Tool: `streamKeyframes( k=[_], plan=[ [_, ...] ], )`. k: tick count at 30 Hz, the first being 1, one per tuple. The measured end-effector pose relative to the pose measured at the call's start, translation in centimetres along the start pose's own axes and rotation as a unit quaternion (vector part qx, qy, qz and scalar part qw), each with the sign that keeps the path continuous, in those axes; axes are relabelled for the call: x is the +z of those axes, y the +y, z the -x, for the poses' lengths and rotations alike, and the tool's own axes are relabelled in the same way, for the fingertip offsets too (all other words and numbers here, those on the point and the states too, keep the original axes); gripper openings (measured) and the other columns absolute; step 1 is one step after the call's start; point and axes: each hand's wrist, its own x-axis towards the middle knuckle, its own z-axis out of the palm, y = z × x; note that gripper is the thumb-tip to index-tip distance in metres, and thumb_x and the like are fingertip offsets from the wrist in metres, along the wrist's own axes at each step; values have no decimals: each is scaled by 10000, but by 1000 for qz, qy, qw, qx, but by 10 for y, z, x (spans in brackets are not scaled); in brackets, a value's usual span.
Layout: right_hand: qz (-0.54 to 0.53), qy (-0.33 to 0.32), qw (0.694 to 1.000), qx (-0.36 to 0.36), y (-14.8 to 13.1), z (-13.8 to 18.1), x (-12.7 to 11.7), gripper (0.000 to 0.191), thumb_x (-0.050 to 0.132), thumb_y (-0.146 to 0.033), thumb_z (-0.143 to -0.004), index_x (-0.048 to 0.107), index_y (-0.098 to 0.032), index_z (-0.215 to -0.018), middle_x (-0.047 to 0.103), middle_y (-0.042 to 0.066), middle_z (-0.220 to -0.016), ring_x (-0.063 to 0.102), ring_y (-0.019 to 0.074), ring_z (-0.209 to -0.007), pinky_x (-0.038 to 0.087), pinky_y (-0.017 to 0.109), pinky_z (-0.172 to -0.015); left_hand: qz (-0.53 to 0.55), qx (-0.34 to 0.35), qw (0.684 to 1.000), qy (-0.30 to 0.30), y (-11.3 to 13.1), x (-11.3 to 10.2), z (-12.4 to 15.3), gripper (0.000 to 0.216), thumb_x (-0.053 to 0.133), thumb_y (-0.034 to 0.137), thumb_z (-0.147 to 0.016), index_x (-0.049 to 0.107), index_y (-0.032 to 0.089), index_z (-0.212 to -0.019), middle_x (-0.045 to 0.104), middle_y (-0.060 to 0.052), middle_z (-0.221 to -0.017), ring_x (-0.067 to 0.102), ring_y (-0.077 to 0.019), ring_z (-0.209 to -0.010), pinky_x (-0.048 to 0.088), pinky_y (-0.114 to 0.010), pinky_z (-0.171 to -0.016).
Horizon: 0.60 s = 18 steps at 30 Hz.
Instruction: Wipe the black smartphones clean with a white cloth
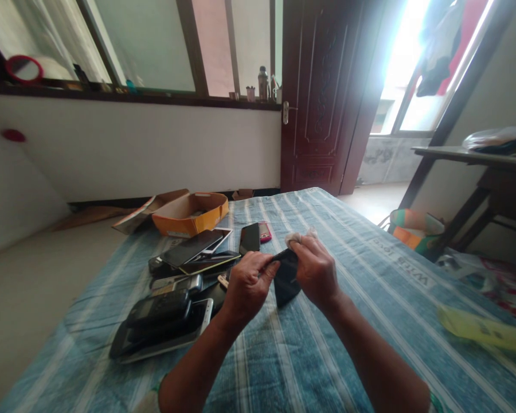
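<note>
A dark, flat phone (287, 280) hangs tilted between my hands above the bed cover. My left hand (250, 281) pinches its upper left corner between thumb and fingers. At the upper right edge, my right hand (316, 267) is closed around a crumpled white cloth (293, 238), pressed to the phone. Just beyond my left hand lie a black phone (250, 237) and a pink-red keypad phone (265, 231). A heap of old phones, among them a bulky black device (159, 310) and a white-framed phone (219, 241), spreads to the left.
Behind the heap stands an open orange cardboard box (193, 226) with its lid (148, 207) beside it. A blue striped cover (352, 344) lies underneath. On the right are a yellow plastic wrapper (481, 330), a colourful bag (417, 226) and a dark table (473, 156).
</note>
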Motion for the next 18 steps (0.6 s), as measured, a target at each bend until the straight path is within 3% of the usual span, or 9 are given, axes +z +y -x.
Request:
streamKeyframes(
  k=[7, 12, 15, 18],
  plan=[
    [-109, 0, 984, 143, 3, -1, 1, 305, 471, -101, -849, 745, -205, -935, 714, 60, -881, 673, 182, -849, 535, 289, -769, 5, -6, 1000, 4, -1, 0, 1, 143, 575, 275, -886, 678, 189, -836, 683, -38, -769, 622, -174, -725, 494, -279, -668],
    [-222, 5, 924, 311, 5, -4, 3, 334, 480, -123, -756, 764, -211, -909, 751, 21, -854, 695, 190, -817, 540, 314, -767, 2, -8, 1000, 5, 0, -2, 0, 136, 582, 265, -879, 672, 186, -815, 677, -32, -756, 627, -169, -714, 493, -275, -669],
    [-247, 4, 905, 347, 5, -5, 2, 341, 485, -141, -729, 772, -205, -900, 756, 19, -868, 693, 196, -834, 531, 319, -790, -1, -12, 1000, 5, 0, -2, -1, 132, 583, 261, -877, 671, 186, -812, 678, -31, -758, 630, -168, -714, 492, -273, -671],
    [-254, -25, 892, 374, 5, -4, 2, 357, 463, -137, -721, 777, -184, -885, 744, 13, -784, 680, 182, -734, 526, 275, -670, -5, -12, 1000, 2, -1, -1, 0, 144, 577, 263, -881, 669, 180, -808, 676, -36, -760, 631, -173, -718, 489, -275, -672]
  ],
)
